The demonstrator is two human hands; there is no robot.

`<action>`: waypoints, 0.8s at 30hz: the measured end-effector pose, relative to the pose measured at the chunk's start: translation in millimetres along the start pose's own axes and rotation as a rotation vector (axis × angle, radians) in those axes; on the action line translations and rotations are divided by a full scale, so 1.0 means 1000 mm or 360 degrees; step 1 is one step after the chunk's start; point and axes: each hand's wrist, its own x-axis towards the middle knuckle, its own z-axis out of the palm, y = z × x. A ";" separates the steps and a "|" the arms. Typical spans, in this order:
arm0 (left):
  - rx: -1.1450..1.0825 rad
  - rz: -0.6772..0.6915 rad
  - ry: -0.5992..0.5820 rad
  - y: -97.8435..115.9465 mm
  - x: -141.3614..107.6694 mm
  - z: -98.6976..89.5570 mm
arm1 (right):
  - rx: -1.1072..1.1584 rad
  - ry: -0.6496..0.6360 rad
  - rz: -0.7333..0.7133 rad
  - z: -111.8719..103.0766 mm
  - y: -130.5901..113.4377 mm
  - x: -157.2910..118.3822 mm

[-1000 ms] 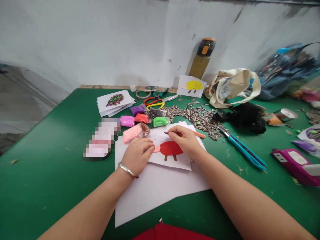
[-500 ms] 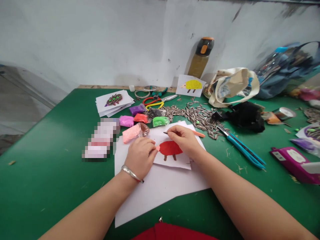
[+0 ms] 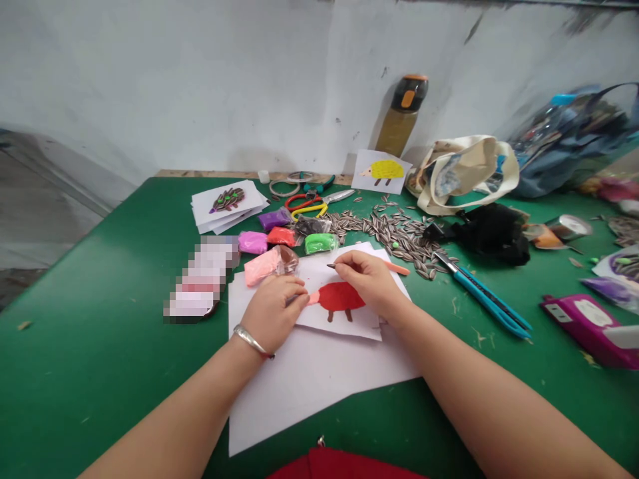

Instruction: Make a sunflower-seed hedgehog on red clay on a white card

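My right hand [image 3: 369,279] pinches a dark sunflower seed [image 3: 331,266] between thumb and fingertips, above the upper edge of a red clay hedgehog body [image 3: 341,297]. The hedgehog has two brown legs and a pink snout [image 3: 313,298], on a small white card [image 3: 344,328]. That card lies on larger white paper [image 3: 299,392]. Resting on the left part of the card is my left hand [image 3: 277,309], its thumb and fingers slightly apart beside the snout; its fingertips are partly hidden.
Bagged clay [image 3: 262,266] in several colours sits behind my hands. Sunflower seeds [image 3: 389,229] are strewn behind, near scissors [image 3: 319,199]. A blue utility knife [image 3: 484,296] lies right. Against the wall stand a bottle [image 3: 399,120] and a yellow hedgehog card [image 3: 382,171].
My left hand has slid a little to the left, uncovering more of the pink snout and the card. My right hand has stayed almost still with the seed.
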 end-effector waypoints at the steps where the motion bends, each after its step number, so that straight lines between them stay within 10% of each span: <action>1: 0.0000 -0.0005 -0.0017 0.000 0.000 0.000 | 0.0000 0.0000 -0.0001 0.000 0.000 0.000; 15: 0.0176 0.0317 0.0111 0.008 -0.005 0.012 | 0.0012 0.0002 0.0014 0.002 0.000 0.000; 24: -0.0062 0.0066 0.0013 0.004 0.000 0.002 | 0.0017 -0.0003 0.0004 0.000 0.000 0.001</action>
